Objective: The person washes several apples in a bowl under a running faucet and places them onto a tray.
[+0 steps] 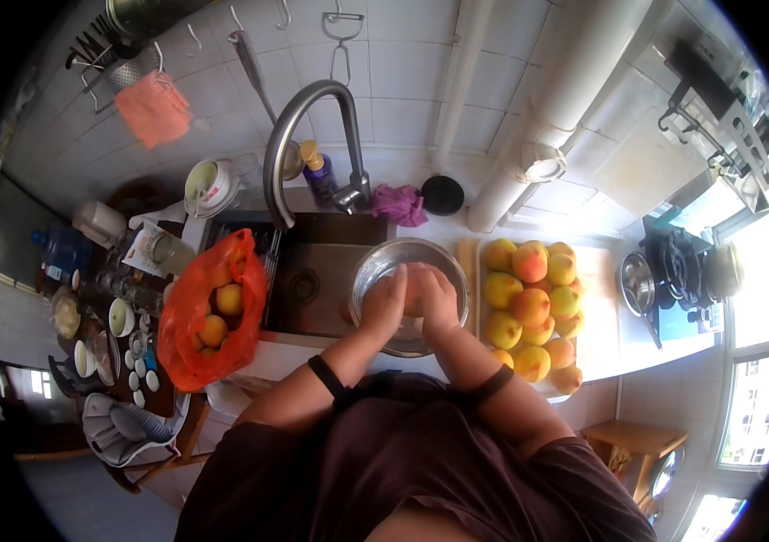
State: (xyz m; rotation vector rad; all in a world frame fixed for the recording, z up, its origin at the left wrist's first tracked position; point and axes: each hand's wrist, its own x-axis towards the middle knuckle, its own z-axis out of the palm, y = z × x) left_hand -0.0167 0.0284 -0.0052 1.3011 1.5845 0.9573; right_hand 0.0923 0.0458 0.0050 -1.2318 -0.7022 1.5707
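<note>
Both my hands are over a round stainless steel bowl (458,271) at the right edge of the sink. My left hand (383,301) and my right hand (437,298) close around a reddish peach (415,288) from either side; the fingers partly hide it. What looks like water shows in the bowl. Right of it, several yellow and red peaches (530,308) are piled in a white tray (486,298). On the left, a red plastic bag (188,325) stands open with more peaches (229,299) inside.
A curved metal faucet (276,149) arches over the sink basin (323,261). Behind stand a purple pump bottle (320,179), a purple cloth (399,205) and a black round lid (442,195). A stack of bowls (208,186) is at the back left; a gas stove (686,271) is far right.
</note>
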